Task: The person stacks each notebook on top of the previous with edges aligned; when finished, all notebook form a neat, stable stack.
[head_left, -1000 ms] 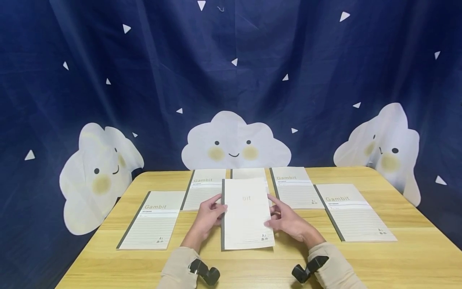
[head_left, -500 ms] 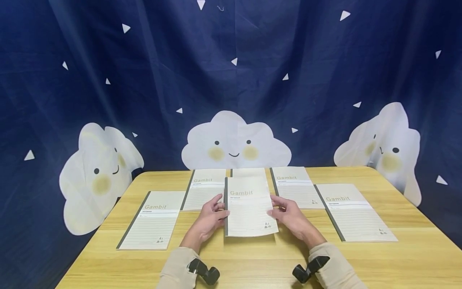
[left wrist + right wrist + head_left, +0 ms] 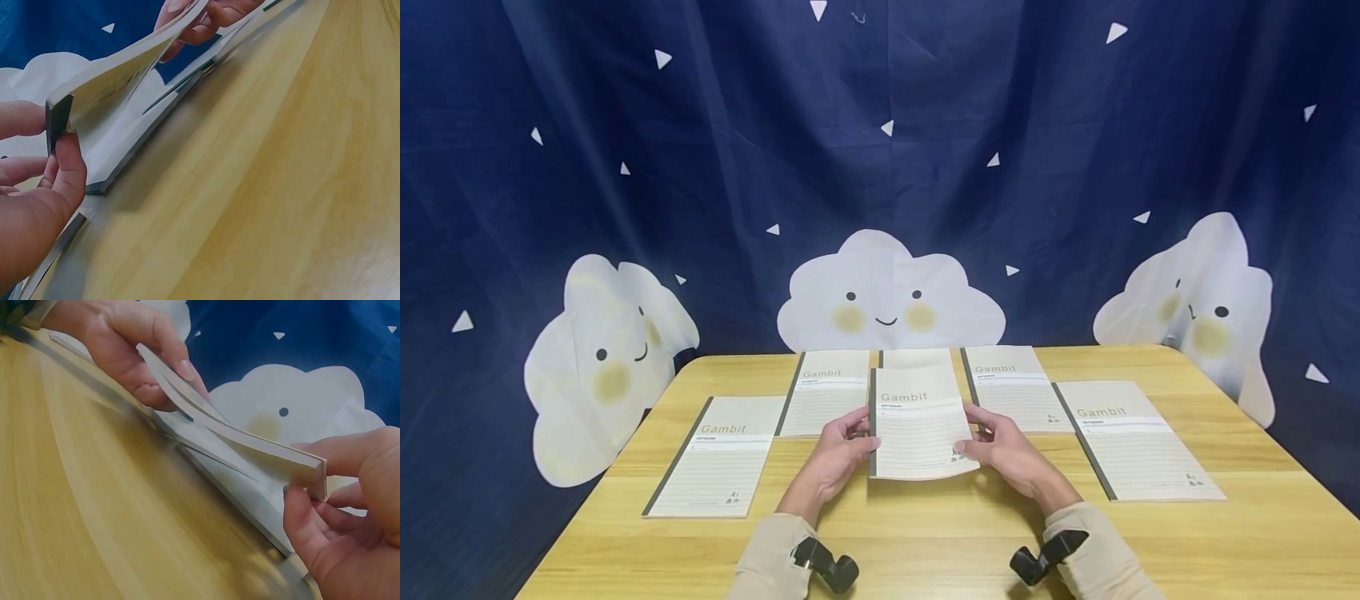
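Fingers [image 3: 859, 423] of both hands pinch notebook [image 3: 919, 429] edges.

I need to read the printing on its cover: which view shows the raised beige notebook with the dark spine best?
The head view: the raised beige notebook with the dark spine faces that camera, "Gambit" legible, left hand and right hand gripping its sides. Both wrist views show only its edges.

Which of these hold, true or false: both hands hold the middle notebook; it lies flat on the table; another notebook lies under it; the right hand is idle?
1. Both hands hold the middle notebook: true; left hand and right hand grip its side edges.
2. It lies flat on the table: false; it is lifted and bowed.
3. Another notebook lies under it: true.
4. The right hand is idle: false; it pinches the notebook's edge.
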`<state>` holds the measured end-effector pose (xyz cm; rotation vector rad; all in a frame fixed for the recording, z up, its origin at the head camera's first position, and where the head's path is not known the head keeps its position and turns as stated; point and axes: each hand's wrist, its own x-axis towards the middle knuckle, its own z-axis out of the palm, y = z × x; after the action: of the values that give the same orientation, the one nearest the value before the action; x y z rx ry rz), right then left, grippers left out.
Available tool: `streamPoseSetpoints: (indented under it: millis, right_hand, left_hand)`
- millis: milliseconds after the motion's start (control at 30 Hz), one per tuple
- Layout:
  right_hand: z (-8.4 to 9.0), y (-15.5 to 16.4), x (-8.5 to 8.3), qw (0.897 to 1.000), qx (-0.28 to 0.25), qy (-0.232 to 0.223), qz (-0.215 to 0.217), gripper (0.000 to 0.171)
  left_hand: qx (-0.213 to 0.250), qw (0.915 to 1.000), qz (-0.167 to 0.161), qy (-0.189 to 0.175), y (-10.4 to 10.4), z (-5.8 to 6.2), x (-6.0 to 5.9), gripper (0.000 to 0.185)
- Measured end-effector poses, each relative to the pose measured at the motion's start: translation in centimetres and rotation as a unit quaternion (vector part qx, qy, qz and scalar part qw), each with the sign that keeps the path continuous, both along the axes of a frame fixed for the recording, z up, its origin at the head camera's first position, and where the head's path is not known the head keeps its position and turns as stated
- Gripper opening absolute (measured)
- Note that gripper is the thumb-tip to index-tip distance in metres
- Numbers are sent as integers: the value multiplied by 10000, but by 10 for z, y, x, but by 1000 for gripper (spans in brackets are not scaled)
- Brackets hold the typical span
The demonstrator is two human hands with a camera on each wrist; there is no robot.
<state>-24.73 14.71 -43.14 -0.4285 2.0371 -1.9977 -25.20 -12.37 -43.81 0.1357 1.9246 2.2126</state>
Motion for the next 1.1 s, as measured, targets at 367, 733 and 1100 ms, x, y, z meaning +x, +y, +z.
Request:
streamPoseSetpoints:
  millis: [367, 733, 1100]
  right_hand:
    - [1, -3, 1, 9924, 706, 117, -1005, 71]
    - [-1, -4, -5, 9736, 1308, 484, -1807, 56]
    - [2, -9, -27, 9504, 2059, 1142, -2035, 50]
  left_hand:
    - [109, 9967, 799, 88, 8, -5, -3, 52]
    - [-1200, 9878, 682, 721, 11, -5, -4, 56]
    - [-1790, 9755, 727, 1054, 14, -2, -23, 54]
